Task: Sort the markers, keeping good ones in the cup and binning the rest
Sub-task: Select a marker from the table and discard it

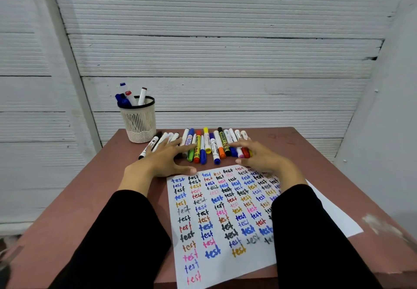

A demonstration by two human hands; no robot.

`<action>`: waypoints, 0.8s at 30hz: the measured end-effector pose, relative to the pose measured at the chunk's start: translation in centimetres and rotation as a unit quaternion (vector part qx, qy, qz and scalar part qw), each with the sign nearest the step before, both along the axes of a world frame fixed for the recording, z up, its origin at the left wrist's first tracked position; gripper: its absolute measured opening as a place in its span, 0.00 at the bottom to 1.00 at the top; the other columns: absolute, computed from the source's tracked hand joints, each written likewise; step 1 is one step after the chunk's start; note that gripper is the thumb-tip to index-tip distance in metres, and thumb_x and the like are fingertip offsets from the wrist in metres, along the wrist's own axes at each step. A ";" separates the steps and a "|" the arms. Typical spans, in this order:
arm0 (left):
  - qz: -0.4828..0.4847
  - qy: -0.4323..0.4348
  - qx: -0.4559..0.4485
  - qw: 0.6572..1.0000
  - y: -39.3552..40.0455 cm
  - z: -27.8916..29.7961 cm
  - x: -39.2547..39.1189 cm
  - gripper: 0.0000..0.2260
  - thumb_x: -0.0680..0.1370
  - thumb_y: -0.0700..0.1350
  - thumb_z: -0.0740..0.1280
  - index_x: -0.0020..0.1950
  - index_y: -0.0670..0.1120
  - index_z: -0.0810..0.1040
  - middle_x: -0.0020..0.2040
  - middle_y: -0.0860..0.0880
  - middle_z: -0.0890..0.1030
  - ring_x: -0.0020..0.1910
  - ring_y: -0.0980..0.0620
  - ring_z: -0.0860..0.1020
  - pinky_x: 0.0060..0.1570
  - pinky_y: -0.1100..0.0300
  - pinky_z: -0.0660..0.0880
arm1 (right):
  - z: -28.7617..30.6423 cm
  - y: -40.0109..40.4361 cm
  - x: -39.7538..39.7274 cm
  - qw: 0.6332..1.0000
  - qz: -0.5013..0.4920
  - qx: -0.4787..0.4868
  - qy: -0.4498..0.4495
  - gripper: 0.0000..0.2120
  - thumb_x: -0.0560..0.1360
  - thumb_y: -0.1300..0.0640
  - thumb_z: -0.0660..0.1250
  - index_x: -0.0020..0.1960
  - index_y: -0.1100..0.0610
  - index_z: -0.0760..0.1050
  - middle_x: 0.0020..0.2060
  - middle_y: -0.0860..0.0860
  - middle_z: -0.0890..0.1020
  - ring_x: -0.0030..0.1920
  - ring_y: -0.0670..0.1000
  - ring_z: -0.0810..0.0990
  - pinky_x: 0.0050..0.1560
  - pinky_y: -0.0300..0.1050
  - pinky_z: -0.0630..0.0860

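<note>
A row of several capped markers [208, 145] in many colours lies side by side across the far part of the brown table [99, 198]. My left hand [165, 159] rests flat with fingers spread over the row's left end. Spread over the right end is my right hand [259, 156], whose fingertips touch the red and pink caps. Neither hand grips a marker. A white mesh cup [139, 123] with a black rim stands at the far left corner and holds several markers [129, 97]. No bin is in view.
A white sheet [223, 218] covered in coloured "test" words lies in front of me, partly under my black sleeves, with a second sheet [334, 212] beneath at the right. A white panelled wall [214, 52] rises right behind the table. The table's edges drop off on both sides.
</note>
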State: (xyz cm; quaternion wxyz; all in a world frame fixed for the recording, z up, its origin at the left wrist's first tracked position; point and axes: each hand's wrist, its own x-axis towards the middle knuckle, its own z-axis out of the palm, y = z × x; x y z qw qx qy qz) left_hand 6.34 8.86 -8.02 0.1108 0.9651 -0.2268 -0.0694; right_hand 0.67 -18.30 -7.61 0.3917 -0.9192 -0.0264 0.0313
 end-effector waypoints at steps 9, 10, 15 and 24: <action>0.020 -0.064 -0.026 0.997 -0.5 -0.9 0.4 0.42 0.61 0.75 0.56 0.75 0.68 0.53 0.79 0.56 0.52 0.78 0.52 0.43 0.69 0.32 0.41 | -0.5 -0.2 0.6 0.999 -0.036 0.002 -0.027 0.21 0.80 0.63 0.62 0.69 0.45 0.71 0.73 0.53 0.63 0.69 0.55 0.66 0.59 0.42 0.64; 0.025 -0.073 -0.040 0.996 -0.5 -1.0 0.5 0.43 0.61 0.76 0.56 0.75 0.66 0.53 0.79 0.56 0.53 0.78 0.52 0.44 0.69 0.32 0.41 | -0.6 0.0 0.7 0.998 -0.047 0.012 -0.031 0.20 0.80 0.64 0.62 0.68 0.46 0.72 0.73 0.53 0.63 0.71 0.55 0.64 0.59 0.42 0.63; 0.060 -0.144 -0.070 0.985 -1.2 -1.0 0.5 0.44 0.63 0.74 0.57 0.77 0.60 0.57 0.78 0.52 0.59 0.77 0.51 0.52 0.69 0.33 0.46 | -1.2 0.2 1.0 0.992 -0.090 0.042 -0.071 0.19 0.79 0.63 0.65 0.68 0.50 0.73 0.68 0.54 0.69 0.68 0.55 0.68 0.59 0.42 0.64; -0.006 -0.135 -0.094 0.986 -2.8 -0.3 -0.6 0.37 0.64 0.73 0.60 0.72 0.64 0.64 0.77 0.55 0.59 0.77 0.53 0.50 0.72 0.35 0.43 | -0.8 -0.1 0.6 0.966 -0.209 0.043 -0.149 0.14 0.79 0.60 0.65 0.64 0.59 0.76 0.59 0.55 0.79 0.58 0.53 0.76 0.54 0.41 0.68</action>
